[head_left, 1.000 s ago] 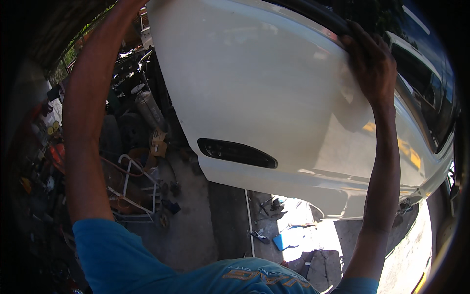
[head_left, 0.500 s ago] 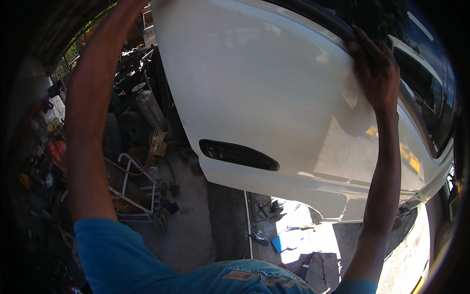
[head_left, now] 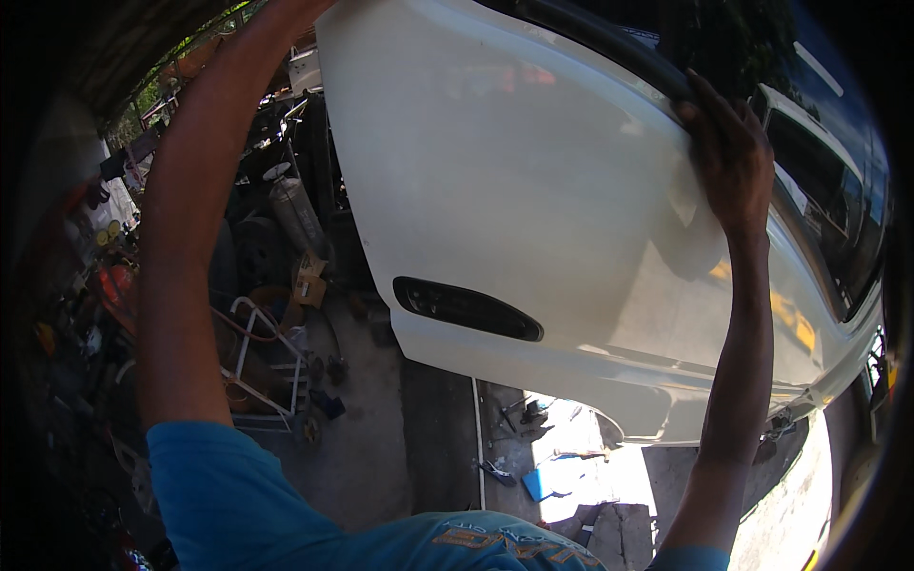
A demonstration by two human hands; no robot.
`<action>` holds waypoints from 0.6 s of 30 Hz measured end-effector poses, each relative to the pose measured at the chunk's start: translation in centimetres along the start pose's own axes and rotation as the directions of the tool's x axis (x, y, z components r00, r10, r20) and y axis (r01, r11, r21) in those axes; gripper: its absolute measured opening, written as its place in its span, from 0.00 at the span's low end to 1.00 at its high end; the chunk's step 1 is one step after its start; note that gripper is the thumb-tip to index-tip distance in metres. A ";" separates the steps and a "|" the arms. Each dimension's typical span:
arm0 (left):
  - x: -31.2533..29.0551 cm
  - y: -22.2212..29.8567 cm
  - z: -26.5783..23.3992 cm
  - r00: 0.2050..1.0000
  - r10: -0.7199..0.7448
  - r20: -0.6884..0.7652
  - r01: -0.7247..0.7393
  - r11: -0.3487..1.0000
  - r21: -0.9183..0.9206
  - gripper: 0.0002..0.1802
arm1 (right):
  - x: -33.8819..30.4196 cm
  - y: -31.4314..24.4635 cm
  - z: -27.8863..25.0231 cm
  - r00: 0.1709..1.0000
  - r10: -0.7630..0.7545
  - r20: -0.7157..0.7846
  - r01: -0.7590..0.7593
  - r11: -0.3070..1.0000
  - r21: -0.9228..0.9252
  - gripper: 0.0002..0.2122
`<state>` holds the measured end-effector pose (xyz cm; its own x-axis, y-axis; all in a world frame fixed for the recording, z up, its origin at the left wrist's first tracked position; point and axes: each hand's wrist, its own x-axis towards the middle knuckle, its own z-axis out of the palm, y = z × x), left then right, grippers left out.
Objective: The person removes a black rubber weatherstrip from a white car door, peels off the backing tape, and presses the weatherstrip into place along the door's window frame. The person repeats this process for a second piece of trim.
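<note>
A large white car door point(head_left: 533, 190) fills the middle of the view, with a long black recessed insert point(head_left: 466, 308) low on its left part. Black trim point(head_left: 609, 48) runs along its upper edge below the dark window. My right hand point(head_left: 733, 157) grips that upper edge, fingers bent over the trim and thumb side against the white panel. My left arm point(head_left: 195, 209) reaches up past the door's left edge; its hand is cut off by the top of the picture, so its fingers are hidden.
Left of the door stand a grey metal cylinder point(head_left: 297, 214), a white tubular frame cart point(head_left: 252, 352), a small cardboard box point(head_left: 307, 285) and cluttered parts. Hand tools and a blue item point(head_left: 552, 481) lie on the sunlit floor below. Another white vehicle part with windows point(head_left: 819, 143) is at right.
The door's upper left edge and my left arm have shifted a little to the right in view. My right hand keeps its hold on the door's upper edge.
</note>
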<state>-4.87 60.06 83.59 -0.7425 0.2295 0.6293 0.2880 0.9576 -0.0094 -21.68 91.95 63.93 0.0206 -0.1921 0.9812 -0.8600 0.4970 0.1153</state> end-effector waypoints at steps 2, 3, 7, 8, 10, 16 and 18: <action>0.1 0.1 -0.3 0.999 -0.013 0.029 0.014 0.999 -0.033 0.06 | 0.1 -0.1 0.0 1.000 -0.022 -0.019 0.022 1.000 0.005 0.18; 0.3 0.2 -0.5 0.999 -0.019 0.044 0.021 0.998 -0.051 0.06 | 0.2 -0.1 0.0 0.999 -0.029 -0.023 0.029 1.000 0.002 0.18; 0.4 0.8 -0.6 0.997 -0.063 0.045 0.062 0.998 0.026 0.06 | 0.2 0.1 -0.2 0.998 -0.054 -0.010 0.054 0.999 -0.006 0.17; 0.2 1.0 -0.6 0.996 -0.079 0.030 0.078 0.996 0.048 0.07 | 0.2 0.1 -0.2 0.998 -0.060 -0.002 0.060 0.998 -0.002 0.17; 0.1 0.7 -0.3 1.000 -0.011 0.007 0.011 0.996 0.091 0.08 | 0.1 0.1 -0.4 0.999 -0.050 0.016 0.050 0.999 0.012 0.17; -0.9 0.5 -0.3 0.962 0.262 -0.074 -0.231 0.930 0.285 0.12 | 0.4 0.0 -0.5 0.998 -0.049 0.040 0.045 0.995 0.084 0.15; -2.3 1.5 -0.6 0.971 0.237 -0.036 -0.202 0.890 0.409 0.12 | 0.3 -0.6 -0.3 0.999 -0.040 0.030 0.037 0.995 0.097 0.15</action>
<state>-2.37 60.88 82.56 -0.6308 0.4437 0.6366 0.1589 0.8769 -0.4537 -20.99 91.86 64.21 0.0397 -0.2368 0.9707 -0.9042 0.4050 0.1358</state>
